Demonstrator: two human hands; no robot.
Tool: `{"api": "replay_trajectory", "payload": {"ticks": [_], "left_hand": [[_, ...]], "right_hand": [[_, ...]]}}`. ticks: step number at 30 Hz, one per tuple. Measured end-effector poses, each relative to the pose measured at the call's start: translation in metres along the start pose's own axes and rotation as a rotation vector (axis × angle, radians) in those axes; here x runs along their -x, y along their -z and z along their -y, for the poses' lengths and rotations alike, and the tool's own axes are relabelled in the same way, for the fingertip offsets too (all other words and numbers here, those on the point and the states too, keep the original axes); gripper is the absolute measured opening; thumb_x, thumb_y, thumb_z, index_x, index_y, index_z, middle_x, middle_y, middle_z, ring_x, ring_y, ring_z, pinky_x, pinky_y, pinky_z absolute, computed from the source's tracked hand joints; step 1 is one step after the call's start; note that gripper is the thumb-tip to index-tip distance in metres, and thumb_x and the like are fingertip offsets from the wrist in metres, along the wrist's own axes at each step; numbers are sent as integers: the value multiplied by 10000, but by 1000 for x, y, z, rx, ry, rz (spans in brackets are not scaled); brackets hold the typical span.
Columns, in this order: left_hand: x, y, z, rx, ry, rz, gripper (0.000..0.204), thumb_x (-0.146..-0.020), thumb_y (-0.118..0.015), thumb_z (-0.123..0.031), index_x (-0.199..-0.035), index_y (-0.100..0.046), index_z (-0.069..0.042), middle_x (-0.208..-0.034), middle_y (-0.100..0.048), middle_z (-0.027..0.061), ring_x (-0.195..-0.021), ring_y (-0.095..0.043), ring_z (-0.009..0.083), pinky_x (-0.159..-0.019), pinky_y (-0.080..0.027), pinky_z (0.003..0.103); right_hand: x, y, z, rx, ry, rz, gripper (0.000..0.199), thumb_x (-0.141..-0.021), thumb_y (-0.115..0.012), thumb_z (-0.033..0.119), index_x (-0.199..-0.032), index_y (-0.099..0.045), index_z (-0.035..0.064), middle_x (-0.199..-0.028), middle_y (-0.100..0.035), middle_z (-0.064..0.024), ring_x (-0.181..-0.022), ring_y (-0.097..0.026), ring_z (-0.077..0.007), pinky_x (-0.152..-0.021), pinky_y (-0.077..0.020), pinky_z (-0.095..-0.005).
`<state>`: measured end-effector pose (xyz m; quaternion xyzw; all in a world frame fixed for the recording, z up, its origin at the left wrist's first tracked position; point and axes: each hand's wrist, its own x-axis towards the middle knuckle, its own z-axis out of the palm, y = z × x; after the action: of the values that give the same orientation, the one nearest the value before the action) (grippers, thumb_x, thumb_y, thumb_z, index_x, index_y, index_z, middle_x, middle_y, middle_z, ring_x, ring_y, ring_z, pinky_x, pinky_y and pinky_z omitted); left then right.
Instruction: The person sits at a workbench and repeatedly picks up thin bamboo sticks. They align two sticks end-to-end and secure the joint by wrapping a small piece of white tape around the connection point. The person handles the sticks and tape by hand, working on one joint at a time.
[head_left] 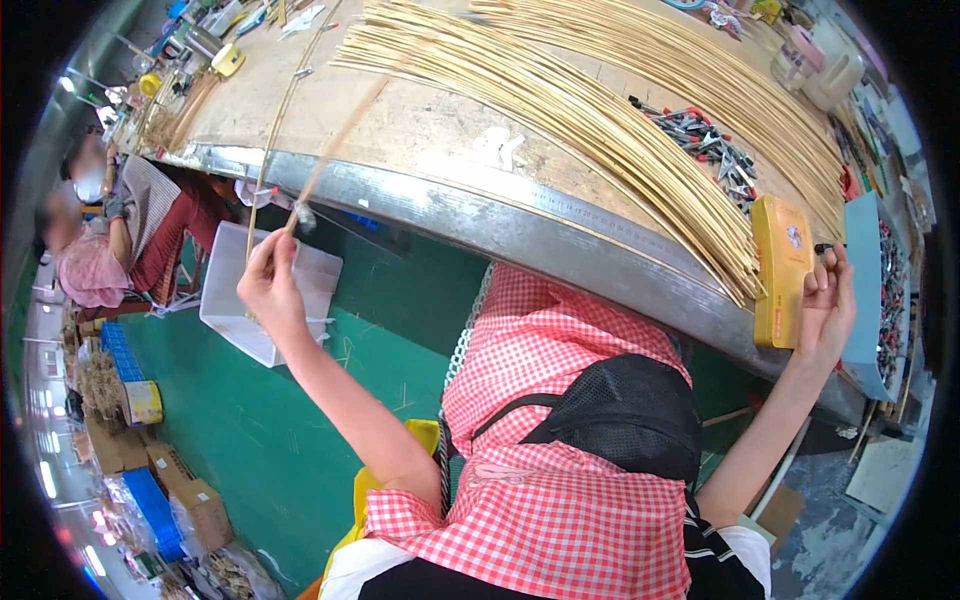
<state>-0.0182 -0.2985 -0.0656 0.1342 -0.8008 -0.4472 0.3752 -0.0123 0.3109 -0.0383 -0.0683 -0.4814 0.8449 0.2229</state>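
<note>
Left hand [272, 285] pinches a stick [342, 148], right hand [828, 308] beside printed yellow tin [778, 272].

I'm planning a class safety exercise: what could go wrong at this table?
1. The yellow tin sits at the table's edge beside the right hand; a bump might knock it off.
2. The stick in the left hand reaches over the table and might catch other sticks.
3. Some of those end near the edge and could slide off.

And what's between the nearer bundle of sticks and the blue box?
In the head view, a yellow tin lies there, with the right hand showing between it and the blue box.
</note>
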Motion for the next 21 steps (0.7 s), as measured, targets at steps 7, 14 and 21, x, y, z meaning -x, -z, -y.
{"api": "replay_trajectory", "payload": {"ticks": [7, 14, 21], "left_hand": [[-57, 52, 68, -716, -219, -226, 188, -885, -616, -107, -1017, -695, -1, -877, -714, 148, -797, -699, 221, -717, -527, 322], [-114, 46, 124, -812, -88, -96, 220, -861, -615, -150, -1057, -711, -124, -971, -701, 125, -899, -676, 287, -803, -509, 388], [-83, 29, 66, -628, -290, -57, 288, -878, -594, -89, -1152, -630, -9, -1122, -648, 140, -1024, -615, 291, -897, -458, 371]], "right_hand": [[0, -16, -14, 39, 14, -41, 274, -978, -512, 163, -1142, -543, -54, -924, -543, -51, -666, -449, -89, -592, -400, -228], [-3, -46, -31, 253, -6, -61, 215, -955, -548, 130, -1077, -614, -34, -834, -583, -20, -610, -493, -64, -523, -387, -195], [-102, -57, -43, 1442, 358, 256, 192, -861, -583, 87, -1015, -666, 8, -803, -644, -153, -718, -624, -296, -652, -485, -376]]}}
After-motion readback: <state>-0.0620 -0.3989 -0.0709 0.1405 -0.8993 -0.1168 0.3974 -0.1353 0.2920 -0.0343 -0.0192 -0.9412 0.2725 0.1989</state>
